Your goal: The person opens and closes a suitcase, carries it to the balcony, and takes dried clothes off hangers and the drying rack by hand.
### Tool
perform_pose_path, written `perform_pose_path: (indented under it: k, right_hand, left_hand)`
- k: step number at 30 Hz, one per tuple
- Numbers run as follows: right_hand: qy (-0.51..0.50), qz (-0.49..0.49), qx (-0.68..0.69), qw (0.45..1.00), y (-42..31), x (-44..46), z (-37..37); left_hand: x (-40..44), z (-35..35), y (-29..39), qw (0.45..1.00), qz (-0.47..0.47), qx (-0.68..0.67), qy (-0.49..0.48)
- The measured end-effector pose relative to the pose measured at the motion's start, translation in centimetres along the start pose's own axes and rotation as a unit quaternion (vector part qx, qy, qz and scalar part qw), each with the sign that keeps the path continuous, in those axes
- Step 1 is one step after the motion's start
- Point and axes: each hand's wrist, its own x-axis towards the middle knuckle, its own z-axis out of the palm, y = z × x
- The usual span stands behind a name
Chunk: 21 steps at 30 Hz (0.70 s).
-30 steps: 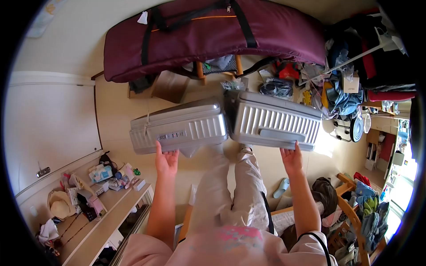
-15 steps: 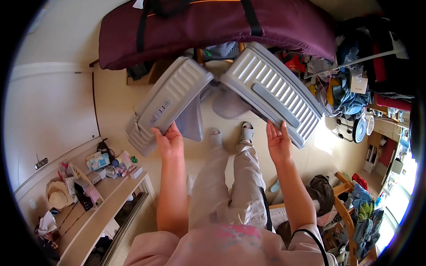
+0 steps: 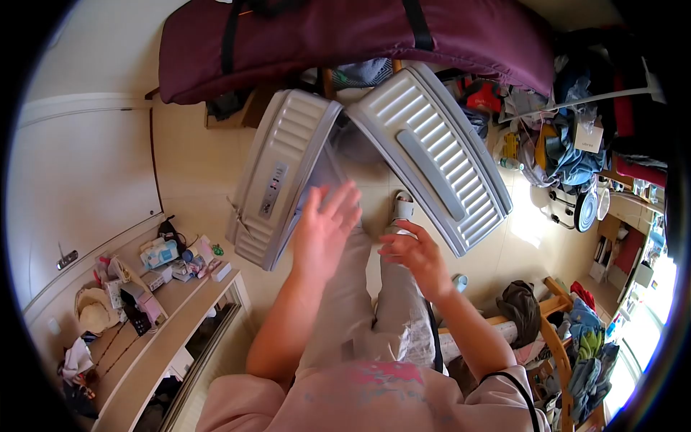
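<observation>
A silver-grey hard-shell suitcase (image 3: 439,137) stands half open on the floor ahead of me. Its two ribbed halves meet at the far side and spread toward me in a V. The left half carries a lock panel (image 3: 273,191) and the right half a long grey handle (image 3: 432,175). My left hand (image 3: 327,223) is raised just beside the inner edge of the left half, fingers apart and slightly blurred. Over my right leg hovers my right hand (image 3: 419,255), its fingers loosely bent and apart, holding nothing. Most of the suitcase's inside is hidden.
A long maroon padded bag (image 3: 324,43) lies behind the suitcase. Clothes and bags (image 3: 568,151) pile up at the right, with a wooden frame (image 3: 558,324) nearer me. At the left are a white door (image 3: 86,187) and a cluttered shelf (image 3: 165,317).
Both hands have let go of the suitcase halves and moved inward toward each other. The two halves have swung closer together, narrowing the V.
</observation>
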Motion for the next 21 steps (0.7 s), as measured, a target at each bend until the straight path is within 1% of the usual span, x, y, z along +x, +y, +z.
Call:
perform_pose_path:
  k: [1,2,3,4,5,6,7,8,9,11,12,14,15,16,19,20,21]
  right_hand:
    - [0.025,-0.126,-0.197,0.972,-0.3,-0.5,0.2]
    - [0.049,-0.244,-0.383,0.89,-0.5,-1.0,0.2]
    - [0.07,-0.348,-0.549,0.757,-0.6,-1.3,0.1]
    - [0.102,-0.431,-0.607,0.66,-0.7,-0.8,-0.9]
    - [0.128,-0.391,-0.65,0.64,-0.5,-1.1,-2.5]
    - [0.18,-0.391,-0.638,0.638,-1.0,-1.0,-3.5]
    - [0.232,-0.39,-0.625,0.635,-1.6,-0.8,-4.4]
    - [0.262,-0.383,-0.63,0.623,-2.5,-0.7,-5.7]
    - [0.291,-0.375,-0.634,0.61,-3.5,-0.6,-7.1]
    - [0.337,-0.289,-0.651,0.615,-4.9,-0.8,-9.4]
    - [0.345,-0.25,-0.677,0.6,-5.3,-0.6,-10.5]
    - [0.332,-0.263,-0.632,0.649,-5.0,0.6,-12.7]
    - [0.325,-0.27,-0.608,0.672,-5.1,1.0,-12.7]
    - [0.34,-0.276,-0.616,0.655,-4.9,1.2,-12.5]
    - [0.364,-0.241,-0.604,0.667,-4.8,1.2,-10.9]
    - [0.366,-0.244,-0.587,0.679,-4.8,1.2,-10.4]
    - [0.366,-0.237,-0.591,0.679,-4.5,1.3,-10.2]
  left_hand:
    - [-1.0,0.6,-0.2,0.993,0.008,0.117,-0.019]
    - [-2.0,0.8,-0.5,0.949,0.099,0.297,-0.049]
    - [-2.6,0.0,-0.5,0.879,0.209,0.424,-0.062]
    - [-2.9,-1.2,0.0,0.78,0.313,0.537,-0.072]
    - [-3.1,-2.4,0.7,0.654,0.408,0.632,-0.08]
    - [-3.1,-3.7,1.5,0.613,0.442,0.653,-0.056]
    - [-3.1,-5.5,2.3,0.584,0.425,0.692,-0.002]
    - [-3.2,-7.5,3.1,0.551,0.407,0.727,0.051]
    - [-3.3,-8.8,4.1,0.547,0.369,0.746,0.09]
    - [-3.3,-11.2,5.7,0.535,0.293,0.775,0.166]
    - [-3.0,-13.0,6.3,0.547,0.271,0.777,0.151]
    - [-2.1,-15.9,6.8,0.571,0.226,0.78,0.12]
    - [-2.0,-15.9,6.8,0.57,0.237,0.776,0.126]
    - [-1.6,-15.7,6.8,0.569,0.248,0.773,0.134]
    - [-0.4,-15.6,6.3,0.571,0.286,0.759,0.132]
    - [-0.1,-15.7,6.0,0.571,0.299,0.754,0.128]
    - [0.1,-15.4,5.5,0.569,0.301,0.752,0.141]
